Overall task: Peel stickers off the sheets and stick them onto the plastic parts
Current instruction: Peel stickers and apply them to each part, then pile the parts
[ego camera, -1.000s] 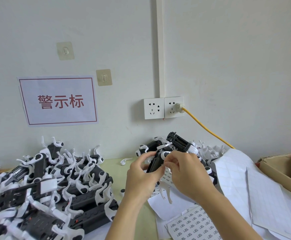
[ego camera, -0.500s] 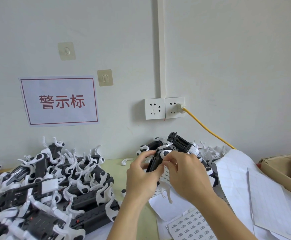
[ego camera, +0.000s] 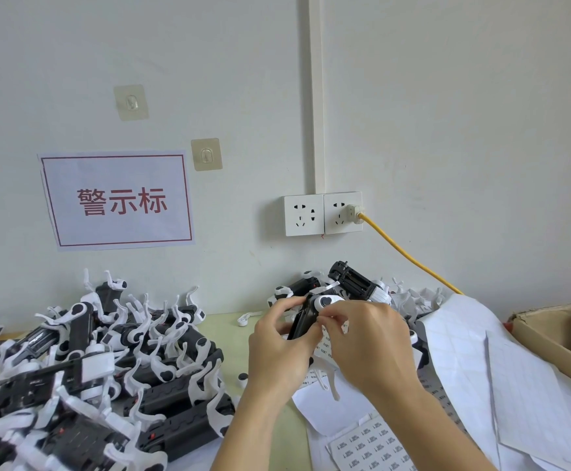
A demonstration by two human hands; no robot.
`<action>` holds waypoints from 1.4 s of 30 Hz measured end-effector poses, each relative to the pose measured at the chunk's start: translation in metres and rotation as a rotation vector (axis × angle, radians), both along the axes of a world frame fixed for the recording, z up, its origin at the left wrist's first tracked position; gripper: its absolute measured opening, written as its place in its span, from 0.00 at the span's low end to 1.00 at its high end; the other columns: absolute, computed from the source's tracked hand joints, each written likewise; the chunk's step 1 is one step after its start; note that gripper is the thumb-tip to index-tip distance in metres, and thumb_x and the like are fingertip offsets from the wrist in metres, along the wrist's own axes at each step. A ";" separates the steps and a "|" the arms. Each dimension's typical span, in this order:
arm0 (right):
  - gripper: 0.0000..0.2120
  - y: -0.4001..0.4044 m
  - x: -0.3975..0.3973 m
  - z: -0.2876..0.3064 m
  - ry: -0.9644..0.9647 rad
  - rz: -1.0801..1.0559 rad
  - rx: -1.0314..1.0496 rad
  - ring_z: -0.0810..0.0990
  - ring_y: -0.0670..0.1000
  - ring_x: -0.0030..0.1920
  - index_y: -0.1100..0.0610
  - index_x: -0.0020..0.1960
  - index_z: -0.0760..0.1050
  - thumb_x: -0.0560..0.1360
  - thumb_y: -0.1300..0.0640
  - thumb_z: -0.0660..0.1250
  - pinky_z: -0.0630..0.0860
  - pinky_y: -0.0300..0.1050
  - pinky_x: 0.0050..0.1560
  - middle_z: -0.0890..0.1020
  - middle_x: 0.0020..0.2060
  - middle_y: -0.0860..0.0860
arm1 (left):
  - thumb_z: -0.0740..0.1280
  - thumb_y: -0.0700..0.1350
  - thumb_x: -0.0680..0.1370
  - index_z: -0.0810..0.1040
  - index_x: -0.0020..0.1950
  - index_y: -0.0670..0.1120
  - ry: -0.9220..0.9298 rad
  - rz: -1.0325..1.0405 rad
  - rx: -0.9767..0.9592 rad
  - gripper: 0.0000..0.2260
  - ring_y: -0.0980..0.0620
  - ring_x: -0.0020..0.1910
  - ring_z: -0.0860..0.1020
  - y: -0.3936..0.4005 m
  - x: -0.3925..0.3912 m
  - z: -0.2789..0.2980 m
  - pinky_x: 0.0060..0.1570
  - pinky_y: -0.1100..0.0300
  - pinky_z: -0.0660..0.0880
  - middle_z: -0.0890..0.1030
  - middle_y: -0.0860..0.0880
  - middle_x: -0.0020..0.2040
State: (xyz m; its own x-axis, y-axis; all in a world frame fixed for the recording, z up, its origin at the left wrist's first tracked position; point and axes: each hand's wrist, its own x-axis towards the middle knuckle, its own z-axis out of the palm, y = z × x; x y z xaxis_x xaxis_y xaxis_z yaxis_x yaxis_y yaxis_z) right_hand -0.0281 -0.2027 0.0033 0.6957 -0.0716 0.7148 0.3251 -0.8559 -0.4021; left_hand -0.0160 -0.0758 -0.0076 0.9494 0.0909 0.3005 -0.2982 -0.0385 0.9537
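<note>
The left hand (ego camera: 282, 355) grips the black-and-white plastic part (ego camera: 306, 322) up off the table so the right hand (ego camera: 369, 345), just beside it, can pinch a sticker against it, the sticker sheet (ego camera: 372, 443) lying below both.

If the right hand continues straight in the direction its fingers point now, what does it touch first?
Most likely the black-and-white plastic part held by the left hand. The right hand has its fingertips pointing left, already at that part's edge, though depth is hard to judge.
</note>
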 end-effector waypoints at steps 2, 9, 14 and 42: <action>0.05 0.001 -0.001 0.000 -0.013 -0.008 0.019 0.81 0.49 0.39 0.46 0.44 0.85 0.75 0.53 0.71 0.77 0.48 0.38 0.85 0.35 0.44 | 0.74 0.43 0.73 0.81 0.50 0.65 0.000 -0.004 -0.007 0.16 0.48 0.30 0.79 0.000 0.000 0.000 0.29 0.61 0.73 0.84 0.48 0.39; 0.04 0.001 -0.001 0.001 -0.036 0.000 0.035 0.81 0.51 0.38 0.47 0.44 0.85 0.75 0.54 0.71 0.77 0.48 0.37 0.85 0.35 0.45 | 0.74 0.43 0.73 0.81 0.49 0.65 0.023 -0.019 -0.028 0.15 0.49 0.30 0.79 0.000 -0.003 0.003 0.28 0.62 0.72 0.84 0.48 0.36; 0.03 0.003 -0.002 0.000 -0.097 0.000 0.049 0.82 0.52 0.35 0.49 0.43 0.85 0.73 0.56 0.75 0.77 0.48 0.35 0.85 0.33 0.47 | 0.75 0.44 0.73 0.81 0.50 0.65 0.026 -0.017 -0.041 0.15 0.49 0.31 0.80 0.000 -0.004 0.004 0.29 0.61 0.72 0.85 0.46 0.39; 0.22 -0.003 -0.012 0.004 -0.041 0.144 0.027 0.65 0.51 0.24 0.47 0.55 0.85 0.68 0.59 0.58 0.70 0.43 0.26 0.69 0.21 0.48 | 0.72 0.43 0.74 0.80 0.57 0.61 0.072 0.013 -0.206 0.16 0.56 0.23 0.68 0.003 0.000 0.004 0.19 0.66 0.64 0.81 0.52 0.32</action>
